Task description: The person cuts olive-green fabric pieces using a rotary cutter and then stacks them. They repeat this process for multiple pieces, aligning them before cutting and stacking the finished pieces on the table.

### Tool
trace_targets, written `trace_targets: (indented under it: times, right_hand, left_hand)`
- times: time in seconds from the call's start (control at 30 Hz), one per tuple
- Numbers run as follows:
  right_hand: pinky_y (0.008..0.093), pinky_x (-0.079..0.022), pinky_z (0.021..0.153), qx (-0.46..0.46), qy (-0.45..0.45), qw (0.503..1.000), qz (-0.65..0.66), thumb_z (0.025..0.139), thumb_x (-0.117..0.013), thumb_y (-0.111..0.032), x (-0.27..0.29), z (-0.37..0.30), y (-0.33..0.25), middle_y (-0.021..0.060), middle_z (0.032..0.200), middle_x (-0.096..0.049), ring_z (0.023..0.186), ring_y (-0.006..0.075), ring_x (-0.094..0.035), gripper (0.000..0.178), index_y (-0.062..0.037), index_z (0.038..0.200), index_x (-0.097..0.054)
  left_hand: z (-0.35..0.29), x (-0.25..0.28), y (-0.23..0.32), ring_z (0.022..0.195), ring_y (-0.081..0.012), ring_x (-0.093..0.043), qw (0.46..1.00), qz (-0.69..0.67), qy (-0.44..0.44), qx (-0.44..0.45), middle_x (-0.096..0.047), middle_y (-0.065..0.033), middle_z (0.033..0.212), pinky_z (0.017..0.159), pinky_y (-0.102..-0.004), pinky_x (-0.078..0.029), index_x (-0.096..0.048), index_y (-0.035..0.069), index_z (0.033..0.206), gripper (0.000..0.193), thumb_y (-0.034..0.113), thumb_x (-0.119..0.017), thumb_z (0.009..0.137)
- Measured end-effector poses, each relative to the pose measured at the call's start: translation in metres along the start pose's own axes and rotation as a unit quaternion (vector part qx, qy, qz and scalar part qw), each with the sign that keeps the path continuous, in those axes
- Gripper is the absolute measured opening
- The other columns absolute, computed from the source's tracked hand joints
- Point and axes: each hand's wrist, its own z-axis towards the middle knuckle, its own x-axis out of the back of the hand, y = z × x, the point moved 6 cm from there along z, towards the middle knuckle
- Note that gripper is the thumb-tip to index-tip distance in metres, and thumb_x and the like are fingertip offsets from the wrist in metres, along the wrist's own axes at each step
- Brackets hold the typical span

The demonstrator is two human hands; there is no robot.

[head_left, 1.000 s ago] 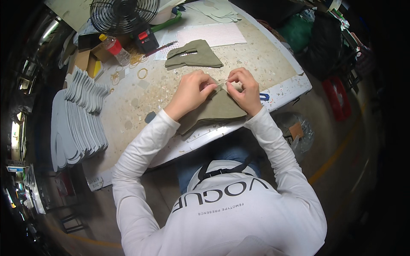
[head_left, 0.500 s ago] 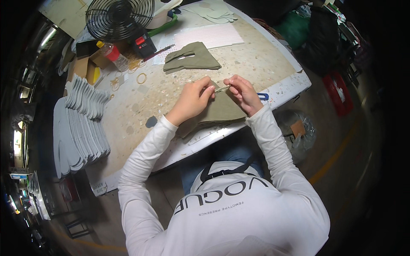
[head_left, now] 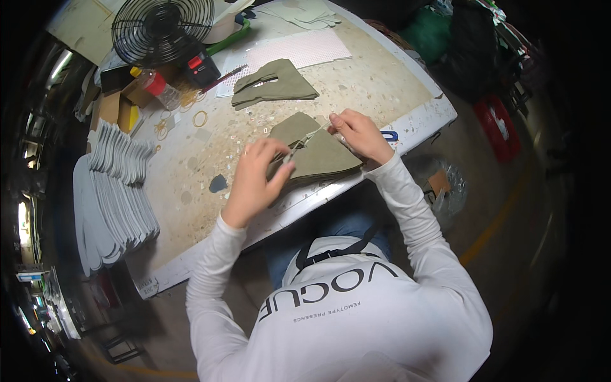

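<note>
A stack of olive-green cloth pieces (head_left: 328, 156) lies at the table's near edge, with a dark gap at its left side. A thin pale cord (head_left: 312, 135) runs slantwise over it. My right hand (head_left: 361, 135) pinches the upper end of this cord between thumb and forefinger. At the stack's left side is my left hand (head_left: 254, 175), thumb and fingers apart and slightly blurred beside the cord's lower end; no firm grip shows. Farther back lies a second olive cloth bundle (head_left: 289, 83), with an opening in it.
Grey curved pieces (head_left: 121, 204) stand in rows at the table's left. Behind them are a bottle (head_left: 162, 89), a black fan (head_left: 162, 28) and rubber bands (head_left: 200, 119). Printed sheets (head_left: 305, 49) lie at the back. A blue-handled tool (head_left: 389, 135) rests beyond my right hand.
My left hand has moved left and toward me, its fingers spreading from a pinch. The right hand still pinches the cord, slightly farther left in view. More of the stack shows.
</note>
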Motion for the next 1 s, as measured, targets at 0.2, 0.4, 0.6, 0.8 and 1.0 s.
trace_targets:
  times: [0.2, 0.4, 0.6, 0.8, 1.0]
  right_hand:
    - [0.0427, -0.049, 0.067, 0.033, -0.058, 0.998, 0.002, 0.078, -0.073, -0.057, -0.017, -0.022, -0.028, 0.0216, 0.079, -0.062, 0.073, 0.0367, -0.062, 0.065, 0.0016, 0.101, -0.055]
    - [0.0424, -0.049, 0.058, 0.053, -0.030, 0.998, 0.030, 0.077, -0.075, -0.052, 0.002, -0.022, -0.079, 0.0138, 0.060, -0.058, 0.057, 0.0347, -0.062, 0.064, -0.0103, 0.120, -0.052]
    - [0.0346, -0.056, 0.069, 0.184, 0.206, 0.961, -0.015, 0.078, -0.077, -0.044, 0.098, 0.002, -0.095, 0.0151, 0.082, -0.070, 0.076, 0.0240, -0.072, 0.057, -0.0191, 0.124, -0.055]
    - [0.0299, -0.054, 0.077, -0.014, 0.386, 0.916, 0.106, 0.085, -0.075, -0.033, 0.205, -0.007, 0.047, 0.0128, 0.103, -0.069, 0.093, 0.0179, -0.068, 0.048, -0.0005, 0.117, -0.060]
    - [0.0298, -0.053, 0.078, -0.206, 0.374, 0.904, -0.029, 0.087, -0.070, -0.043, 0.219, -0.104, 0.143, 0.0091, 0.105, -0.068, 0.088, 0.0184, -0.064, 0.052, -0.0029, 0.120, -0.064]
  left_hand:
    - [-0.040, -0.004, 0.014, 0.097, -0.0349, -0.058, 0.997, 0.011, 0.070, 0.042, -0.064, -0.0154, 0.103, 0.087, -0.0401, -0.045, -0.064, 0.002, 0.104, 0.024, 0.007, -0.069, 0.081]
    - [-0.065, 0.018, -0.006, 0.099, -0.0279, -0.060, 0.966, -0.059, 0.231, 0.100, -0.065, -0.0134, 0.104, 0.088, -0.0376, -0.046, -0.067, 0.001, 0.094, 0.009, 0.006, -0.062, 0.087]
    - [-0.075, -0.003, -0.038, 0.093, -0.0218, -0.062, 0.957, -0.034, 0.221, 0.185, -0.064, -0.0138, 0.104, 0.078, -0.0311, -0.049, -0.068, -0.002, 0.092, 0.011, 0.003, -0.058, 0.090]
    - [-0.079, -0.004, -0.036, 0.087, -0.0193, -0.061, 0.959, -0.051, 0.234, 0.151, -0.064, -0.0118, 0.100, 0.071, -0.0279, -0.050, -0.067, -0.002, 0.092, 0.010, 0.002, -0.057, 0.091]
    - [-0.080, -0.008, -0.035, 0.081, -0.0156, -0.059, 0.965, -0.051, 0.202, 0.161, -0.062, -0.0086, 0.097, 0.066, -0.0255, -0.046, -0.065, -0.001, 0.093, 0.011, 0.006, -0.056, 0.094]
